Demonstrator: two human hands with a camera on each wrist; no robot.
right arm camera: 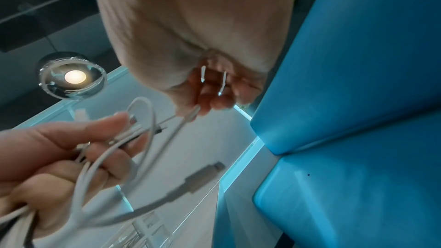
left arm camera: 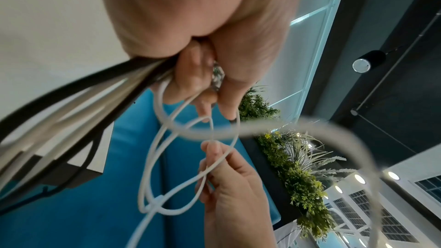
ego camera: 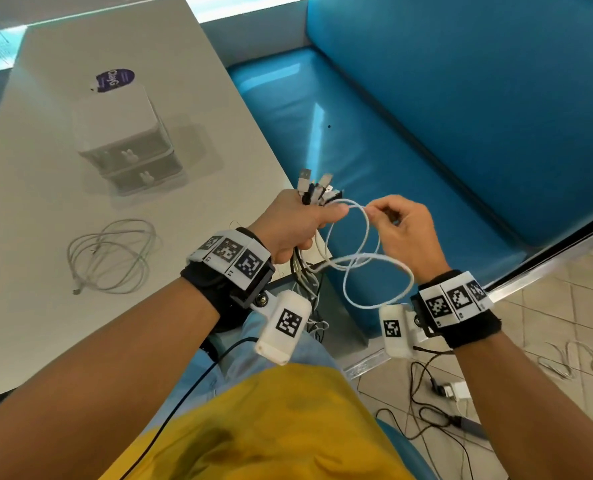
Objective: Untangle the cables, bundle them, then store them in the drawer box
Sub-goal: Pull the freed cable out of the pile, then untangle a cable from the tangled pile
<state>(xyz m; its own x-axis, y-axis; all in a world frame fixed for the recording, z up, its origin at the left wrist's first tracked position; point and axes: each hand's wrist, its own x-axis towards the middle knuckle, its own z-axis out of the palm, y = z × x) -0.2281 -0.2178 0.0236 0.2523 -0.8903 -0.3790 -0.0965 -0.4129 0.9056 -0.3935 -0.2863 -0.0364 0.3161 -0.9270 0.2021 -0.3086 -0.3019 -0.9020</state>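
Note:
My left hand [ego camera: 297, 225] grips a bundle of white and black cables [ego camera: 317, 192] off the table's right edge, plugs sticking up past the fingers. Its thumb also pins one white cable [ego camera: 367, 237] that loops down between both hands. My right hand [ego camera: 397, 223] pinches that white cable [left arm camera: 214, 165] between thumb and fingertips, close beside the left hand [left arm camera: 203, 74]. In the right wrist view the right hand [right arm camera: 210, 90] holds the cable [right arm camera: 190, 116] and the left hand [right arm camera: 71, 148] grips the bundle. A white two-drawer box [ego camera: 125, 133] stands on the table, both drawers closed.
A loose coil of white cable [ego camera: 111, 254] lies on the grey table [ego camera: 39, 188] in front of the drawer box. A blue padded bench [ego camera: 444, 133] fills the right. More cables and a charger [ego camera: 451, 393] lie on the tiled floor.

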